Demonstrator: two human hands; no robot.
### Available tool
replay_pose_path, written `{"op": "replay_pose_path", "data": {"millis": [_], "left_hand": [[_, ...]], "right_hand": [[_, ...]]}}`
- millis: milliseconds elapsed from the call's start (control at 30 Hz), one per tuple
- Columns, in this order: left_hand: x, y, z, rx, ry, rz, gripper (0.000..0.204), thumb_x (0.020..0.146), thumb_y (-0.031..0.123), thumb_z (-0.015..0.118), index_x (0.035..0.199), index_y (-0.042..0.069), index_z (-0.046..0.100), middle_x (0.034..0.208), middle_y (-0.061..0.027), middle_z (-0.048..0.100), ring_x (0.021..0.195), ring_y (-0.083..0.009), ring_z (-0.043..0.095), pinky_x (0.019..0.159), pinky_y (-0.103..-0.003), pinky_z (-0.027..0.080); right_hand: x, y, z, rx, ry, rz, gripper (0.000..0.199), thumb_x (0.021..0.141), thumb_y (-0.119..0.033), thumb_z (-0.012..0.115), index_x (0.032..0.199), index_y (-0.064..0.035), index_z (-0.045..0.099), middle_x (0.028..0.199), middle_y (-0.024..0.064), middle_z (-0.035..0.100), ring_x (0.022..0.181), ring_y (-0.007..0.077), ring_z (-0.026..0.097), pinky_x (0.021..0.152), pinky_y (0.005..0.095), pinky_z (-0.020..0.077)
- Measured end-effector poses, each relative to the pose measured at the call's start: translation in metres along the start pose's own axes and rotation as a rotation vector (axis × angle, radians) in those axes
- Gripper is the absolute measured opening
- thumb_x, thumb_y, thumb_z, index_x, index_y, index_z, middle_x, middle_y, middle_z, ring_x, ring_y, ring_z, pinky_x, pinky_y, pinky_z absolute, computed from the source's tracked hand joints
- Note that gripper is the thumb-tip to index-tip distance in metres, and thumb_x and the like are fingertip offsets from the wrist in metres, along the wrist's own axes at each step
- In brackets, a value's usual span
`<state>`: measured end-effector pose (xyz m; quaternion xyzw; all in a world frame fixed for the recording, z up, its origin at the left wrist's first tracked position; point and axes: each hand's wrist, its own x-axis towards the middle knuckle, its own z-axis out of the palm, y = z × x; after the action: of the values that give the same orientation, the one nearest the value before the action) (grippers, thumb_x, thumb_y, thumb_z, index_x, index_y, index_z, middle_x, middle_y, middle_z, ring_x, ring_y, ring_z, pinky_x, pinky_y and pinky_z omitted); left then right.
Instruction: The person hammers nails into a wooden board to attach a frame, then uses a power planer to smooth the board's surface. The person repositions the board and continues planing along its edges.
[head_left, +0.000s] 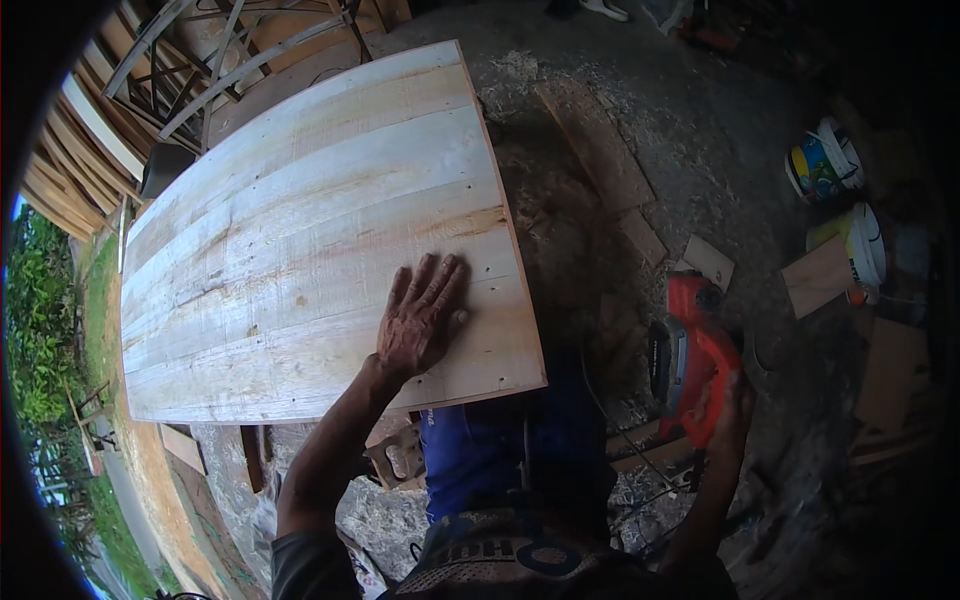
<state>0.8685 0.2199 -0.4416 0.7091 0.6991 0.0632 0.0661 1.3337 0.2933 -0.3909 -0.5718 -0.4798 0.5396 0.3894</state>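
A wide wooden panel of pale planks joined edge to edge lies before me, with small dark nail or screw marks. My left hand rests flat on it near its right end, fingers outstretched. Off the panel's right side, my right hand is wrapped round the handle of a red electric planer with a dark body. The planer is apart from the panel. Part of the right hand lies in shadow behind the tool.
Wood shavings litter the dark floor. Loose boards lie beyond the panel's right side. Two buckets stand at the far right. A wooden saw-like handle sits below the panel. Long planks lean at the far left.
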Motion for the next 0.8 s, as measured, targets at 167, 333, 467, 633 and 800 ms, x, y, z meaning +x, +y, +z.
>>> {"op": "replay_pose_path", "data": {"millis": [167,333,467,633,800], "left_hand": [[0.065,0.076,0.047,-0.051,0.194,0.059,0.070,0.103,0.043,0.047,0.161,0.008,0.029,0.168,-0.0138,0.026,0.156,-0.0362,0.019,0.125,-0.058,0.011],[0.067,0.070,0.058,-0.045,0.262,0.073,0.068,0.105,0.045,0.045,0.160,0.009,0.030,0.167,-0.0154,0.027,0.156,-0.0345,0.020,0.126,-0.056,0.013],[0.016,0.087,0.048,-0.086,0.186,0.190,0.066,0.105,0.045,0.045,0.160,0.011,0.031,0.167,-0.0127,0.028,0.156,-0.0323,0.021,0.126,-0.054,0.014],[-0.061,0.105,0.031,-0.123,0.060,0.300,0.064,0.104,0.042,0.048,0.160,0.016,0.033,0.167,-0.0094,0.029,0.156,-0.0297,0.022,0.127,-0.052,0.015],[-0.097,0.085,0.014,-0.146,0.003,0.255,0.063,0.102,0.039,0.051,0.159,0.018,0.035,0.167,-0.0083,0.030,0.155,-0.0268,0.024,0.127,-0.051,0.016]], "right_hand": [[-0.049,0.018,-0.028,0.041,0.081,-0.031,0.055,0.102,-0.057,0.054,0.111,-0.0025,0.058,0.067,0.0036,0.056,0.043,0.0135,0.053,0.038,0.0286,0.0427],[-0.074,0.015,-0.002,0.145,0.051,0.019,0.055,0.103,-0.054,0.053,0.116,-0.0005,0.055,0.067,0.0051,0.054,0.043,0.0135,0.050,0.040,0.0300,0.0427],[-0.086,0.009,0.009,0.147,0.005,0.036,0.057,0.102,-0.056,0.054,0.116,0.0002,0.055,0.067,0.0053,0.055,0.044,0.0136,0.051,0.041,0.0296,0.0429],[-0.093,-0.005,0.046,0.184,-0.100,0.024,0.056,0.102,-0.054,0.055,0.115,0.0002,0.056,0.068,0.0057,0.055,0.046,0.0134,0.052,0.044,0.0288,0.0440],[-0.098,-0.002,0.056,0.165,-0.222,-0.005,0.057,0.103,-0.054,0.053,0.119,0.0004,0.056,0.071,0.0062,0.057,0.046,0.0140,0.055,0.042,0.0291,0.0477]]}}
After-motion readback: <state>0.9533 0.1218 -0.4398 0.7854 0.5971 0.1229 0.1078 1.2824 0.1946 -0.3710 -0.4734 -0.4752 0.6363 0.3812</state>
